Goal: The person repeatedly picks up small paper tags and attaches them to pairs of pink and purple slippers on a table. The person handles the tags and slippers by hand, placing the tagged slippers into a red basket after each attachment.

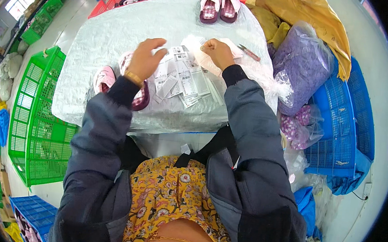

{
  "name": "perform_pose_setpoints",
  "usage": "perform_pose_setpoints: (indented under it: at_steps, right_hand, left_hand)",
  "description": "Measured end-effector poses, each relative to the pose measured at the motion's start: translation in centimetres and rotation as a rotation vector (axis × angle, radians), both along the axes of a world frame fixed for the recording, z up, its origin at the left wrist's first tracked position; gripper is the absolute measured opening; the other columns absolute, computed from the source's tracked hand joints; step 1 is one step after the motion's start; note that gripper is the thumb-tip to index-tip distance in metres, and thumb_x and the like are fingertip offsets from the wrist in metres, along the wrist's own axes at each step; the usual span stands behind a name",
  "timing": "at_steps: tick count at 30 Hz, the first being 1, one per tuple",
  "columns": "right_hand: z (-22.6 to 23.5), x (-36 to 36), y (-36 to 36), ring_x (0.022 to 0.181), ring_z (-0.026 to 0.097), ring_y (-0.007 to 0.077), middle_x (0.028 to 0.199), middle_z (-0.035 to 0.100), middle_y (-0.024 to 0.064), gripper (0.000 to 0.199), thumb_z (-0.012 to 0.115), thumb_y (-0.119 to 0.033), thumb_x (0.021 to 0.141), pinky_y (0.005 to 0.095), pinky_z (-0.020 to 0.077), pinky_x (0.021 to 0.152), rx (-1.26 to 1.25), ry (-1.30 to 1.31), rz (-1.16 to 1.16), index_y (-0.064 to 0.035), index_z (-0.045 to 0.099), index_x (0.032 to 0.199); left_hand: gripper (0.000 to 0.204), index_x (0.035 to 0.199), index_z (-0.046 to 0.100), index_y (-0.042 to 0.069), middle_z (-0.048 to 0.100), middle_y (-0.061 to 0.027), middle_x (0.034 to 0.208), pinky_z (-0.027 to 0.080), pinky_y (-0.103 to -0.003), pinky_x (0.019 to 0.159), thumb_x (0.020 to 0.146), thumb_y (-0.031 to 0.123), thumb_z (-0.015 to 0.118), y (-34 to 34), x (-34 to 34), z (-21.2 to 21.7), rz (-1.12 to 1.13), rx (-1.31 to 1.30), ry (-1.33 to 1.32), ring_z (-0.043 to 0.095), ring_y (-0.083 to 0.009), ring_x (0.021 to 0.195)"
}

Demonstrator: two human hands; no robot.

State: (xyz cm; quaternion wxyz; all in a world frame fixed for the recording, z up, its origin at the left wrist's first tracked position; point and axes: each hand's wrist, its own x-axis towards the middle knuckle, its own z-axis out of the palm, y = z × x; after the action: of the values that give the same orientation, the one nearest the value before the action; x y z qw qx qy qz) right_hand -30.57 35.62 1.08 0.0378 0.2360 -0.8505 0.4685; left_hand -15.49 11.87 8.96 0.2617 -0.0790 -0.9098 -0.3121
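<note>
My left hand (146,60) is raised over a pair of pink slippers, its thumb and fingers apart with nothing seen between them. It partly hides the slippers; one pink slipper (104,78) shows at its left, and the dark sole edge of the other shows beneath my wrist. Over on the right, my right hand (219,53) has its fingertips pinched together above pale pink paper sheets (206,61). Whatever is in that pinch is too small to make out. Between the hands lies a loose spread of white printed labels (186,79).
A white plastic-wrapped table (99,35) bears another slipper pair (219,8) and a small cutter-like tool (249,52). Behind stands a red crate (106,1) of slippers. Green baskets (45,116) flank the left; a purple-filled bag (302,61) and blue crates (337,135) crowd the right.
</note>
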Motion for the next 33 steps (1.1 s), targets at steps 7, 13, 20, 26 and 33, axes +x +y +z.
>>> perform_pose_setpoints:
  at_steps: [7,13,20,26,33]
  right_hand:
    - [0.3,0.9,0.0,0.079,0.067,0.0231,0.086,0.072,0.0089,0.030,0.073,-0.035,0.083,0.0348,0.0504,0.071,-0.022,-0.081,0.008,-0.0067,0.071,0.093]
    - [0.6,1.5,0.6,0.080,0.068,0.0230,0.087,0.072,0.0089,0.029,0.072,-0.035,0.083,0.0350,0.0505,0.070,0.013,-0.074,-0.005,-0.0078,0.071,0.093]
    - [2.9,3.2,-0.4,0.089,0.068,0.0224,0.098,0.072,0.0100,0.035,0.071,-0.035,0.086,0.0349,0.0514,0.077,0.160,0.204,-0.001,-0.0038,0.069,0.102]
    - [3.5,3.9,-3.2,0.089,0.069,0.0226,0.096,0.071,0.0139,0.040,0.072,-0.032,0.085,0.0348,0.0523,0.079,-0.250,0.037,0.222,-0.0005,0.067,0.109]
    - [5.1,5.0,-3.5,0.075,0.056,0.0077,0.088,0.064,0.0023,0.026,0.072,-0.021,0.088,0.0236,0.0463,0.068,-0.427,-0.315,0.284,0.0007,0.064,0.098]
  left_hand:
    - [0.029,0.097,0.071,0.003,0.072,-0.0126,0.087,0.052,-0.038,0.078,0.085,0.028,0.065,1.0,-9.7,-4.9,0.017,0.044,-0.331,0.067,-0.0293,0.082]
    - [0.028,0.092,0.069,0.000,0.071,-0.0097,0.082,0.050,-0.031,0.067,0.087,0.028,0.066,1.4,-9.1,-4.5,0.024,0.054,-0.399,0.065,-0.0178,0.070]
    - [0.027,0.089,0.065,0.001,0.069,-0.0103,0.076,0.049,-0.033,0.068,0.090,0.027,0.061,-1.6,-8.0,-3.5,0.002,0.152,-0.513,0.064,-0.0210,0.071]
    - [0.031,0.089,0.062,0.000,0.066,-0.0091,0.076,0.048,-0.032,0.066,0.093,0.030,0.057,0.0,-5.6,-2.2,-0.087,0.201,-0.381,0.062,-0.0180,0.070]
    - [0.026,0.090,0.064,0.003,0.065,-0.0008,0.078,0.045,-0.025,0.066,0.094,0.029,0.061,2.0,-3.0,-0.6,-0.197,0.696,-0.361,0.058,-0.0106,0.071]
